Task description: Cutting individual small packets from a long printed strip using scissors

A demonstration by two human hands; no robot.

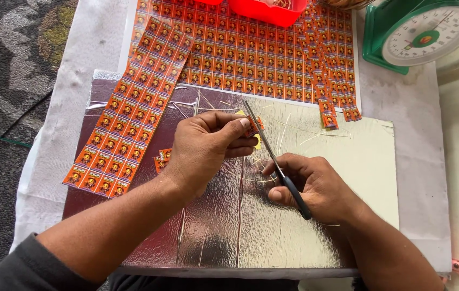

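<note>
My left hand (208, 148) pinches a small orange label (253, 127) between thumb and fingers over a shiny silver board (224, 226). My right hand (315, 186) grips black-handled scissors (275, 159), their blades pointing up-left and meeting the label at my left fingertips. A long sheet of orange labels (132, 108) lies diagonally to the left of my left hand. A couple of cut labels (162, 159) sit by my left wrist.
A large sheet of orange labels (251, 54) covers the far side, with cut strips (332, 91) on its right. A red tray (267, 11) rests on it. A green weighing scale (418, 32) stands at the top right. Thin paper slivers litter the board.
</note>
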